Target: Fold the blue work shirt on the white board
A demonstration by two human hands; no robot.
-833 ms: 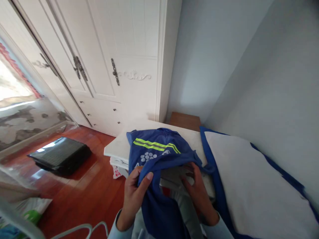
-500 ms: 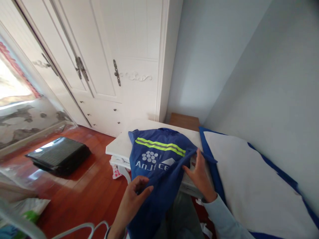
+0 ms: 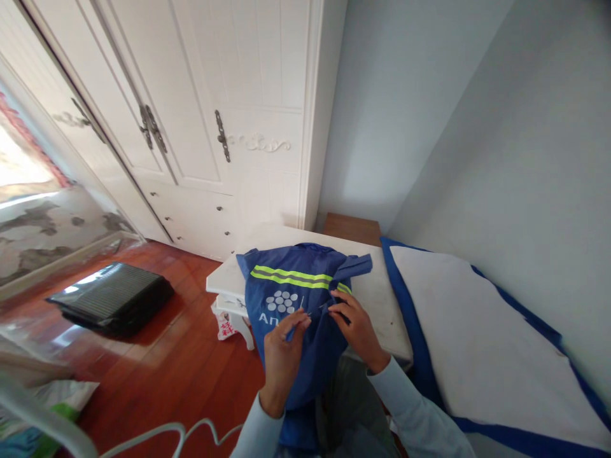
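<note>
"So, where is the blue garment [image 3: 310, 346]?"

"Spread over the white table [image 3: 382, 312], its lower part hanging past the near edge. Yellow-green bands [image 3: 291, 278] cross it, with a cluster of pale dots [image 3: 281, 301] and some white lettering below them. A narrow blue flap [image 3: 356, 265] reaches out to the right over the tabletop."

"And the left hand [image 3: 281, 353]?"

"It is over the front of the garment, just beside the lettering. Its grip is nearly closed, thumb and forefinger close together; whether anything is pinched there, I cannot tell."

"The right hand [image 3: 358, 329]?"

"Near the left one but apart from it, at the garment's right side. The fingers are bent, the grip partly closed by a fold of the cloth. I cannot tell if it has hold of the fabric."

"What lies around them?"

"A white wardrobe [image 3: 267, 76] rises beyond the table, and a brown wooden piece [image 3: 352, 229] sits by the wall. To the right lies a large white sheet [image 3: 482, 331] with blue edges. A dark, glossy case [image 3: 114, 299] is on the reddish floor [image 3: 205, 369], to the left."
</note>
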